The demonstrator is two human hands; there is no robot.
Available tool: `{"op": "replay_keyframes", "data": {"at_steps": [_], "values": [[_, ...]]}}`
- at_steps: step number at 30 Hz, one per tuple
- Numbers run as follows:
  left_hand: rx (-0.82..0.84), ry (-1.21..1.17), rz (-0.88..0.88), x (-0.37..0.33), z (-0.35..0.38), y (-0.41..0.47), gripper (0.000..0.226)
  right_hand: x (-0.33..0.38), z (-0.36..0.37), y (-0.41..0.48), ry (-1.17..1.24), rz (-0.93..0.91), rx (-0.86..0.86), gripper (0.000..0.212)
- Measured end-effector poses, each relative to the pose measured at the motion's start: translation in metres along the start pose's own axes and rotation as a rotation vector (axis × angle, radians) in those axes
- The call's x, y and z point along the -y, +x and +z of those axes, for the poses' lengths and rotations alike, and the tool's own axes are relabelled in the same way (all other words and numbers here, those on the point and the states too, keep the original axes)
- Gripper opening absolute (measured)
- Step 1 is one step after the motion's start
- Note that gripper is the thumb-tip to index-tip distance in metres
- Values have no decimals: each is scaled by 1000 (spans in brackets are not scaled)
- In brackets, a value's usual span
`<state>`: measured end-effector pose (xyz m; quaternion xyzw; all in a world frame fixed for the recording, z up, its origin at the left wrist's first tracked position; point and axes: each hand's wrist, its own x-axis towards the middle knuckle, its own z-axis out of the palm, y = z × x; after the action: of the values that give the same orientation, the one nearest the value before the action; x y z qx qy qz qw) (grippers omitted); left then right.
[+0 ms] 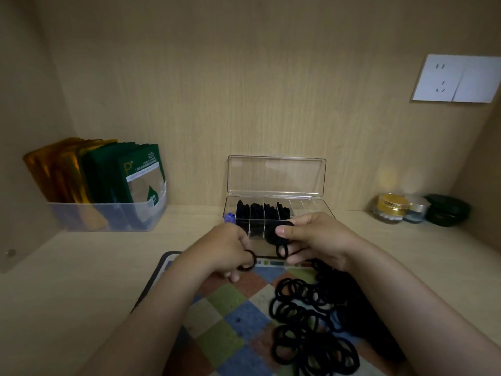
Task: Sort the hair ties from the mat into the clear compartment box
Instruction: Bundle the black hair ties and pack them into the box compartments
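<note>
A clear compartment box (309, 206) stands open at the back of the shelf, its lid (276, 176) upright. Black hair ties fill several of its rear left compartments (260, 210). My right hand (317, 240) hovers over the box's front edge and grips a bunch of black hair ties (279, 238). My left hand (230, 248) pinches one black hair tie (249, 260) just left of it, above the mat's far edge. A pile of loose black hair ties (309, 321) lies on the checkered mat (227, 308), partly under my right forearm.
A translucent bin of green and orange sachets (108, 191) stands at the back left. Small cosmetic jars (420, 208) sit at the back right. A white wall socket (455, 78) is on the back panel. A small blue object (229, 217) lies by the box's left side.
</note>
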<state>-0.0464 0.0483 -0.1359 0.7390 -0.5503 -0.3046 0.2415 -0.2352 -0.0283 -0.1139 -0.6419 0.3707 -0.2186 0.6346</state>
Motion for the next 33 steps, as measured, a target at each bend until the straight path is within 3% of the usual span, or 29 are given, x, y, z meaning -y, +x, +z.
{"op": "replay_keyframes", "data": {"at_steps": [8,13,17,24,29,33], "values": [[72,-507,-26,-12,2,-3,12,1,9,-1,45,-30,139,14],[70,-823,11,-15,8,0,23,-6,8,6,-18,-112,-80,15],[98,-1030,4,-16,10,0,31,-8,7,7,-67,-150,-122,13],[59,-907,59,-13,17,4,26,-12,2,11,-273,-144,-156,16],[100,-970,105,-14,14,3,30,-5,-6,6,-143,-104,-35,24],[-5,-907,140,-18,17,1,26,-2,-12,3,16,-27,21,31]]}}
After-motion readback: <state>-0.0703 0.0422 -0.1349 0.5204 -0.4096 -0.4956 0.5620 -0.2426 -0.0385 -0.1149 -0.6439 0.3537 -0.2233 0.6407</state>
